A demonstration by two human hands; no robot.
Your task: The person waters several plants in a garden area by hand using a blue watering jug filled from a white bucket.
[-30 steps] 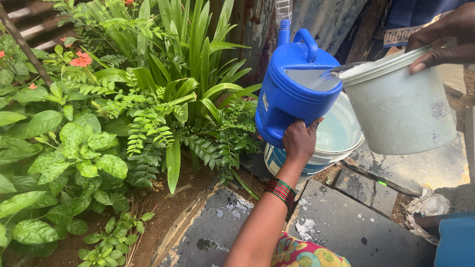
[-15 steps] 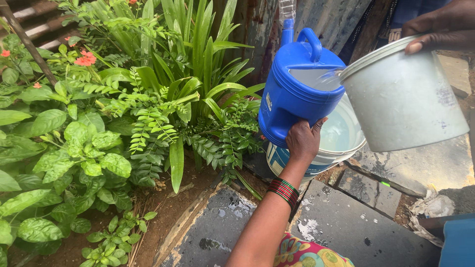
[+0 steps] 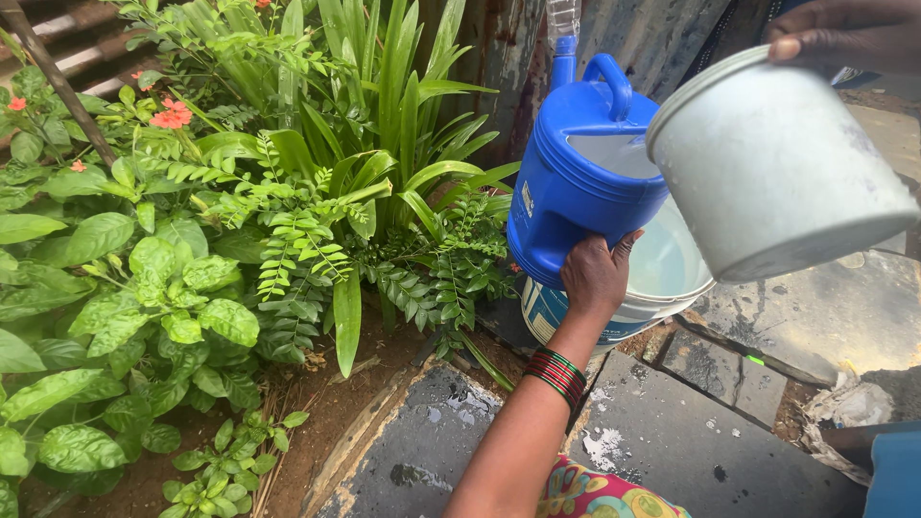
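My left hand [image 3: 595, 278] supports a blue plastic watering can [image 3: 571, 197] from below, gripping its lower side. The can is held over a white bucket [image 3: 625, 312] holding water. My right hand [image 3: 844, 34] grips the rim of a grey-white round container [image 3: 777, 173] at the upper right. This container is tipped steeply, its mouth against the can's open top, where water shows inside. Red and green bangles circle my left wrist [image 3: 556, 372].
Dense green plants [image 3: 288, 211] with orange-red flowers [image 3: 171, 117] fill the left side on bare soil. Dark wet stone slabs [image 3: 672, 432] lie below and right. A corrugated metal wall [image 3: 652, 38] stands behind. A blue object [image 3: 892, 475] sits at the bottom right corner.
My right hand has tipped the grey-white container further, raising its base and turning its mouth down toward the can. The can and left hand have stayed nearly still.
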